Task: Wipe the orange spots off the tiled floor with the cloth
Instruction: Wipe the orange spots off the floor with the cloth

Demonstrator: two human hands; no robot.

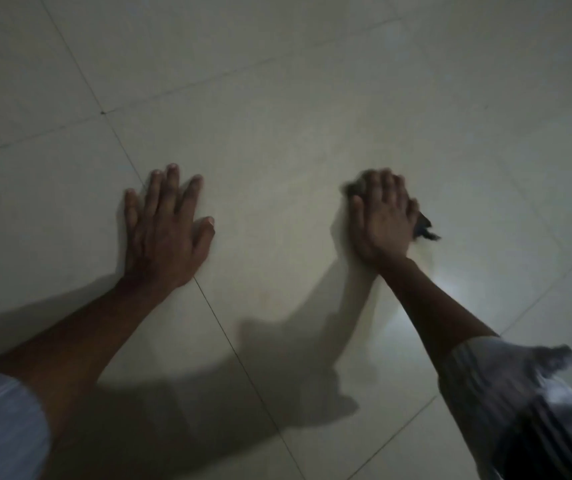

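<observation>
A person leans over a dim tiled floor (312, 116), the left hand (167, 230) spread flat with fingers (173, 181) wide, holding nothing and serving as a prop. The right hand (383, 220) presses a dark cloth (423, 227) flat against the tile, fingers together on top of it; blur there suggests a wiping stroke under way. The cloth lies almost wholly under the palm, well apart from the left hand, with a dark corner poking out at the hand's right edge and another bit showing past the fingertips. Its long axis appears to follow the hand, pointing away from the person and slightly left, though most of it is hidden. Faint orange spots (265, 294) seem to lie near the grout line (229, 337) between the two forearms, closer to the person than the cloth. To do the step well, the cloth should likely be drawn back over those marks with firm, overlapping strokes, weight kept on the left hand.
</observation>
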